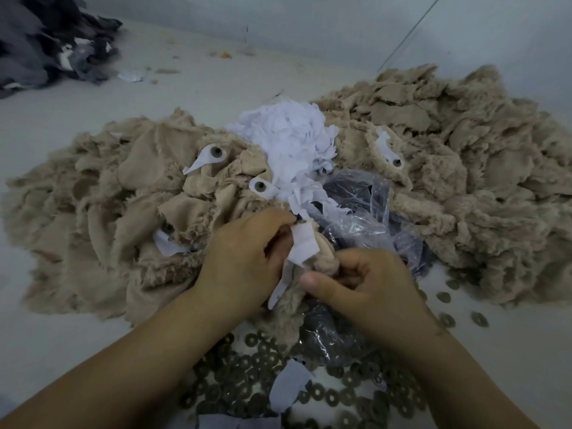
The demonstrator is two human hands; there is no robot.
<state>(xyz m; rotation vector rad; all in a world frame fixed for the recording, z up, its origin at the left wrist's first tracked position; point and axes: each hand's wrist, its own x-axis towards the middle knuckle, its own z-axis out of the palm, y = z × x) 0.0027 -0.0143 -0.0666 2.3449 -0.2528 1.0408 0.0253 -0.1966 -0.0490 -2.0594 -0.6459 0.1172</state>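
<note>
Left hand (247, 258), right hand (368, 283) curled, gripping beige plush piece (322, 264).

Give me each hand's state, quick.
Left hand: closed, holding the beige plush piece at its white patch.
Right hand: closed, holding the same plush piece.

One wide-angle view only, worn on the person's head, faces forward and steeply down onto the pale counter (216, 83). It sits close: both forearms enter from the bottom edge, and the left hand (244, 258) and right hand (368, 286) meet on a beige plush piece (325, 264) just below centre. The far wall (340, 26) closes the top edge.
</note>
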